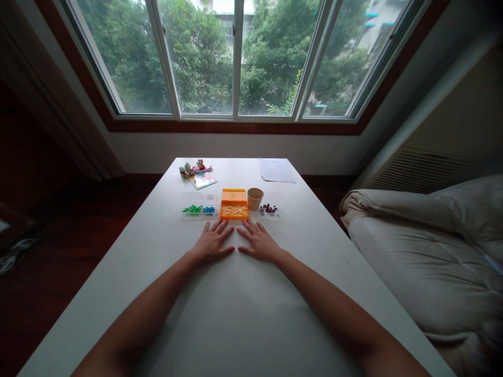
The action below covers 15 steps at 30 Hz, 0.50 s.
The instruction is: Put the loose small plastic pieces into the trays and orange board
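Observation:
My left hand (214, 241) lies flat on the white table (243, 314), fingers spread, holding nothing. Mirroring it, my right hand (258, 241) also rests palm down with its fingers apart. Just beyond the fingertips sits an orange tray (234, 196) with a raised back part and small pale pieces in its front. To its left, a clear plastic box (187, 199) holds green pieces (193, 209) and blue pieces (209, 210). On the right stand a brown paper cup (255, 199) and another clear box (279, 213) with dark brown pieces (268, 209).
Small colourful figurines (192, 168) and a patterned card (203, 180) lie at the table's far left. White paper sheets (276, 170) are at the far right. A beige cushioned sofa (416, 251) flanks the right side; a window (236, 63) is behind the table.

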### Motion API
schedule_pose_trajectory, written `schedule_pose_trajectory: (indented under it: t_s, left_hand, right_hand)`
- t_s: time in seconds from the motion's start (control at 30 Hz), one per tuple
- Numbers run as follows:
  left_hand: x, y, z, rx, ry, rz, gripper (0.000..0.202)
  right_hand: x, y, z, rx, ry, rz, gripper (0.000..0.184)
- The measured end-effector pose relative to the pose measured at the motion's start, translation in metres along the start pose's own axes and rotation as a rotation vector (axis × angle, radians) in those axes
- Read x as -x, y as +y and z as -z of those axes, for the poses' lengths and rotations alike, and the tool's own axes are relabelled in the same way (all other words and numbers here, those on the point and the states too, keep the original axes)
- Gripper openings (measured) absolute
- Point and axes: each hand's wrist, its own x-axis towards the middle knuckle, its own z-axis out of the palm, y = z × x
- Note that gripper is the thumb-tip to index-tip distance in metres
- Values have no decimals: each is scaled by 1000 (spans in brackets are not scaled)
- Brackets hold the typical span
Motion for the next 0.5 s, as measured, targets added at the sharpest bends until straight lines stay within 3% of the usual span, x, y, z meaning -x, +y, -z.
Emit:
schedule_pose_trajectory:
  t_s: [0.5]
  left_hand:
    - [-1, 0, 0, 19, 13, 4, 74]
  right_hand:
    - [1, 4, 2, -20, 44, 11, 67]
